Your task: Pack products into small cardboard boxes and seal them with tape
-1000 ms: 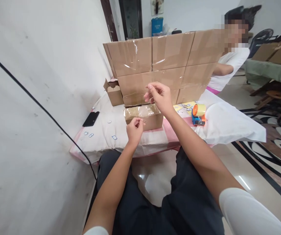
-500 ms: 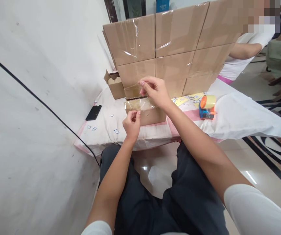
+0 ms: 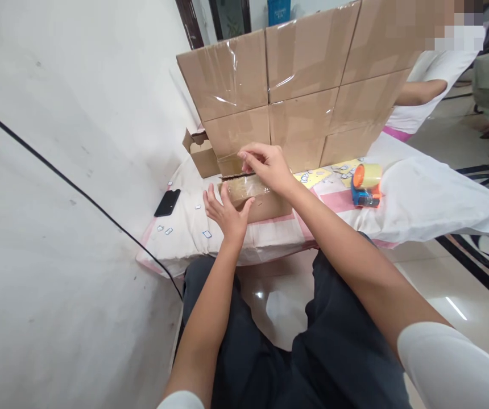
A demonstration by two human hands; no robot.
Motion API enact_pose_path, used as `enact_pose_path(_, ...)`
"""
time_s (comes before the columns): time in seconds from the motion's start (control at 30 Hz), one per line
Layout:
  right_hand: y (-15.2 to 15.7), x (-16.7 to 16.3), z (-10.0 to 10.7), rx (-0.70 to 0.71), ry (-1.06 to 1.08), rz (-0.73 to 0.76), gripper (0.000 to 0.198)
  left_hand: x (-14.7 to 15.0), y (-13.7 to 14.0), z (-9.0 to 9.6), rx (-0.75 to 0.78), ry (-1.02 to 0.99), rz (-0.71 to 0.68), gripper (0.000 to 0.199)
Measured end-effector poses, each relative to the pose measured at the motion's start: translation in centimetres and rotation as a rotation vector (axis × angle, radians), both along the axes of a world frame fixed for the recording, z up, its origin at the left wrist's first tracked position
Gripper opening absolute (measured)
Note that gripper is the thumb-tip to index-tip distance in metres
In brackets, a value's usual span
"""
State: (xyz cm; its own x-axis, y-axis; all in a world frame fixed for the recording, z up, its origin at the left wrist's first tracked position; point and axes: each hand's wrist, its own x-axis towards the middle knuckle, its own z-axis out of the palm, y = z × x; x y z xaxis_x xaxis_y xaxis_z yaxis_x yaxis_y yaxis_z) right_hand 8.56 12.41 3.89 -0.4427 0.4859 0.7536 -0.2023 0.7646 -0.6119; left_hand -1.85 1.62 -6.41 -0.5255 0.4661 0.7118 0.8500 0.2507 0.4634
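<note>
A small cardboard box (image 3: pixel 268 209) with shiny clear tape over its top lies at the table's near edge. My left hand (image 3: pixel 228 216) is open at the box's left end, fingers spread and thumb near its front side. Above the box's back edge, my right hand (image 3: pixel 265 165) is closed in a pinch. A thin strip of clear tape seems to run from its fingertips, though it is hard to make out against the cardboard. Part of the box top is hidden behind my right hand.
A tall wall of taped cardboard boxes (image 3: pixel 299 57) stands behind. An open carton (image 3: pixel 204 156) and a black phone (image 3: pixel 168 203) lie left. A tape dispenser (image 3: pixel 366 186) sits right on the covered table (image 3: pixel 423 193). Another person's arm (image 3: pixel 421 92) shows at the back right.
My left hand has gone from a pinch at the box's front to spread fingers at its left end. My right hand stays pinched, slightly lower. The view has shifted a little.
</note>
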Motion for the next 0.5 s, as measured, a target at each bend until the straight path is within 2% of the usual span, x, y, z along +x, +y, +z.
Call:
enact_pose_path(0.17,0.01,0.1,0.13,-0.004,0.0,0.005,0.04,-0.36,0.63,-0.11,0.012,-0.034,-0.003,0.084)
enact_pose_path(0.37,0.32,0.55,0.3,0.111,0.019,-0.093,0.034,-0.37,0.57,-0.54,0.036,-0.007,-0.038,0.088)
enact_pose_path(0.5,0.14,0.63,0.66,0.151,0.027,-0.068,0.033,-0.1,0.58,-0.16,0.031,-0.003,-0.064,0.093)
